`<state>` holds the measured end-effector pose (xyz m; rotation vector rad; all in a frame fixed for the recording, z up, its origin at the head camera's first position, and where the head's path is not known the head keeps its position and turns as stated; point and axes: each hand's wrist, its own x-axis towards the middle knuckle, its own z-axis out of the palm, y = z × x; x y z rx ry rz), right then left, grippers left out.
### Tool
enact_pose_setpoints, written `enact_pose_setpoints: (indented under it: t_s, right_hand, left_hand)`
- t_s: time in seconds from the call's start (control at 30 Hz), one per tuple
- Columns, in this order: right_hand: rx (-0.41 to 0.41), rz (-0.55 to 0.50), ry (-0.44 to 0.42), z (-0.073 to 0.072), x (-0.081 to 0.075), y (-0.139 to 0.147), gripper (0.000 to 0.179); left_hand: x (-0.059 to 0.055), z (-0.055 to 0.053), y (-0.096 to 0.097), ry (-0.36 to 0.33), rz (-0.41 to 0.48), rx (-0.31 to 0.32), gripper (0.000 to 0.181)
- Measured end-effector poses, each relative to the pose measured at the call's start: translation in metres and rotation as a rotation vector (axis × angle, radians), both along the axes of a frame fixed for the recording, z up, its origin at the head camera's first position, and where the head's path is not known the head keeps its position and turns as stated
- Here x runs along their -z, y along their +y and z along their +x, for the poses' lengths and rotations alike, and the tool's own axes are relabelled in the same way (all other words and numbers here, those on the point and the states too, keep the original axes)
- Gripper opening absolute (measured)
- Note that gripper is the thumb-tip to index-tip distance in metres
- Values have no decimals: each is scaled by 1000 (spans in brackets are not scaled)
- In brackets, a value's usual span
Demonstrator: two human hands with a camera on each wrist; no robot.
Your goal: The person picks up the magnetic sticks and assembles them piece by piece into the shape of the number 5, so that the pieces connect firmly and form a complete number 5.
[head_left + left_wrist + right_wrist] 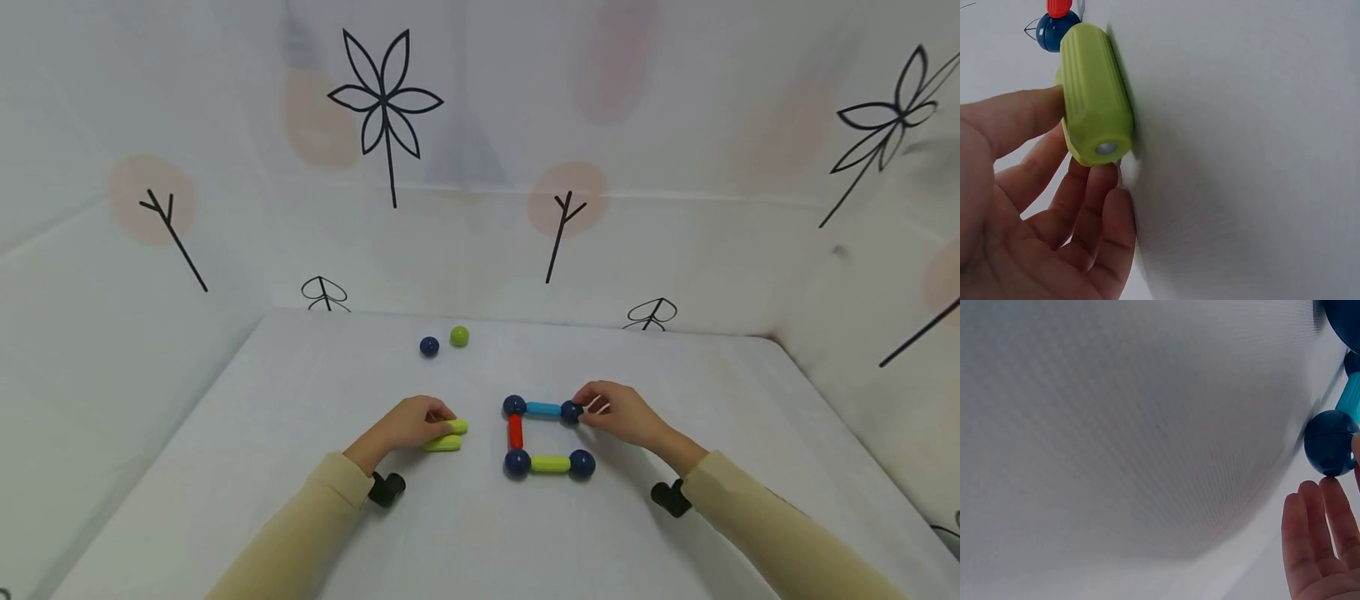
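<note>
My left hand (pixel 411 423) grips a yellow-green magnetic rod (pixel 458 426) between thumb and fingers. A second yellow-green rod (pixel 442 444) lies alongside it, on the near side. In the left wrist view the nearer rod (pixel 1096 94) shows a metal disc in its end. With thumb and fingertips, my right hand (pixel 622 412) pinches a dark blue ball (pixel 570 412) at the right end of a light blue rod (pixel 543 409). That rod, a red rod (pixel 515 432) and another yellow-green rod (pixel 551 464) form a three-sided frame joined by dark blue balls, its right side unbridged.
Toward the back of the white table (pixel 360 358) lie a loose dark blue ball (pixel 429 347) and a green ball (pixel 460 336). White walls with printed plant drawings rise around the table. A black wrist camera (pixel 387 489) hangs under the left sleeve, another (pixel 671 498) under the right.
</note>
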<state>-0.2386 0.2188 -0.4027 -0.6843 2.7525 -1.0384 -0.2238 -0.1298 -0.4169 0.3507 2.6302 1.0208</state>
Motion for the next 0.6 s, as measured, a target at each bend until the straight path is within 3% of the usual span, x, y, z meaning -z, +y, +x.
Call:
enact_pose_setpoints:
  t_s: [0.6]
  right_hand:
    - [16, -9, -22, -1, 1, -1, 20]
  left_hand:
    - [-7, 6, 7, 26, 52, -73, 19]
